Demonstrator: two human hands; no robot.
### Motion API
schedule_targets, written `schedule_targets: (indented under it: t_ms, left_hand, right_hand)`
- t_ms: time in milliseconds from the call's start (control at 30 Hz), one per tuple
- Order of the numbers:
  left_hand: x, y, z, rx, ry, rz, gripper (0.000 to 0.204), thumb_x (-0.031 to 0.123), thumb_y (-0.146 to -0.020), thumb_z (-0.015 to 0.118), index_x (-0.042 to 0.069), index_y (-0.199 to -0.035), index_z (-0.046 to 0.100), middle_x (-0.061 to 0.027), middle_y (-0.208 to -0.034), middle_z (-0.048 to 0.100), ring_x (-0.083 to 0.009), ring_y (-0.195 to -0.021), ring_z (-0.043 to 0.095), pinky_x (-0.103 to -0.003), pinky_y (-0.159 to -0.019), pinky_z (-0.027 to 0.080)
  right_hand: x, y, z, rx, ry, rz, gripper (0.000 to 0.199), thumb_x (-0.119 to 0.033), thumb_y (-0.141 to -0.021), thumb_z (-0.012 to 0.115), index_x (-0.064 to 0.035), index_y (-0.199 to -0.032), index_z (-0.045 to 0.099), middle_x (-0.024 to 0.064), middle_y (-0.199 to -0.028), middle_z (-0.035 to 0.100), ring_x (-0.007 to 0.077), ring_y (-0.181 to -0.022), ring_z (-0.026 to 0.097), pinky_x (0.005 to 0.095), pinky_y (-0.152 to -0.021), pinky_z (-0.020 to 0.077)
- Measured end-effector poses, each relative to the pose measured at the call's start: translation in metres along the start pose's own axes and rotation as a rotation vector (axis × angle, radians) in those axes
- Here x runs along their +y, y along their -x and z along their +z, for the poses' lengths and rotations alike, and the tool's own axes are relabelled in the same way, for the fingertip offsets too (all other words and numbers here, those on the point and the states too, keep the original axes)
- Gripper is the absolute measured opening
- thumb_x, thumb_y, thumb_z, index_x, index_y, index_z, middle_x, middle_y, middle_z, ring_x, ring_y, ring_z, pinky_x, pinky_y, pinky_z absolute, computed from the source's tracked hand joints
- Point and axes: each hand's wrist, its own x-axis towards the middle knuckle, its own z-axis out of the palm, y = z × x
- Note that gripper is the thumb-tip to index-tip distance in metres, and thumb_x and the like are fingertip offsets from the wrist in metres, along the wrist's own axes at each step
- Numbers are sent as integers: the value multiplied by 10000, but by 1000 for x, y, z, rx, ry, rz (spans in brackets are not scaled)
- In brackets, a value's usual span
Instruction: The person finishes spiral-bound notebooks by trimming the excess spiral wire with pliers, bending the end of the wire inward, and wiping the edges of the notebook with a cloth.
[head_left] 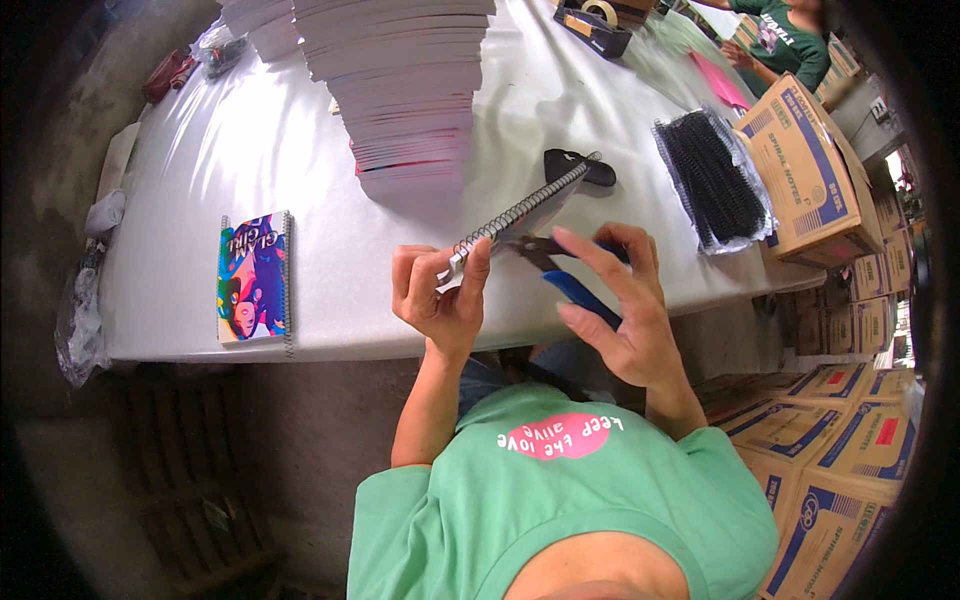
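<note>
Over the table's near edge, my left hand pinches a spiral notebook by its near end. The notebook is tilted, its dark wire coil uppermost and slanting away to the right. In my right hand is a pair of pliers with blue handles, which are spread apart. The jaws of the pliers point left, close to the coil's near end by my left fingertips. Whether they touch the wire I cannot tell. Just past the notebook's far end lies a small black object, partly hidden.
A tall stack of paper blocks stands beyond my hands. A colourful spiral notebook lies at the left. Black coils in plastic sit beside a cardboard box. A tape dispenser and another person are farther back; boxes fill the lower right.
</note>
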Motion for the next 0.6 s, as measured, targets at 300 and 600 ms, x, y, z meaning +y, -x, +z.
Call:
schedule_targets:
  t_ms: [300,600]
  left_hand:
    - [4,11,6,-25,-30,271,305,89,-571,833,96,-821,659,18,-748,458,-134,-548,470,-289,-569,356]
    - [-2,18,3,-66,-76,435,360,82,-586,842,88,-892,653,6,-806,458,-142,-621,503,-298,-562,373]
  right_hand:
    - [-14,6,-22,-103,88,-45,493,-291,-769,667,-181,-1236,553,166,-1095,478,313,-986,496,410,-880,370]
    - [-8,15,-33,-350,-318,255,402,-261,-840,602,-72,-1193,565,126,-954,564,233,-761,579,304,-663,471]
